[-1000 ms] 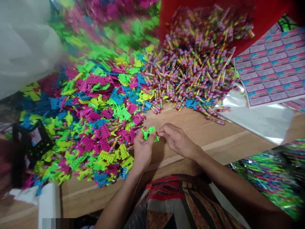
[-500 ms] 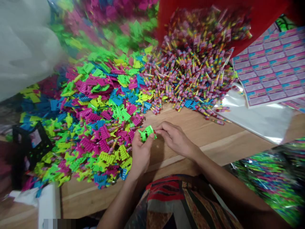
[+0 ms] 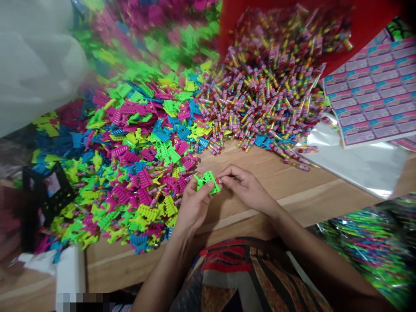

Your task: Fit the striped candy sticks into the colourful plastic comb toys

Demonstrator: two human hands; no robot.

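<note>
My left hand (image 3: pixel 194 204) pinches a bright green plastic toy (image 3: pixel 205 177), with the thumb pressed on its face. At the toy's right edge, my right hand (image 3: pixel 246 187) grips a small wrapped candy tube (image 3: pixel 219 180); its pink and red end shows beyond the fingertips and meets or almost meets the toy. The rest of the tube is hidden in the fingers. Left of my hands spreads a heap of plastic toys (image 3: pixel 130 173) in green, pink, yellow and blue. Beyond them lies a pile of similar candy tubes (image 3: pixel 260 95).
Printed label sheets (image 3: pixel 373 99) lie at right on clear plastic bags (image 3: pixel 360 167). Filled bags (image 3: pixel 367 247) stand below the table's right edge. A black basket (image 3: pixel 53 190) and a white box (image 3: pixel 69 271) are at left. The wooden tabletop (image 3: pixel 276 182) shows near my hands.
The green toy has turned slightly, showing more of its face. The tube's end shows more clearly between the right fingers and the toy. The whole view has shifted a little.
</note>
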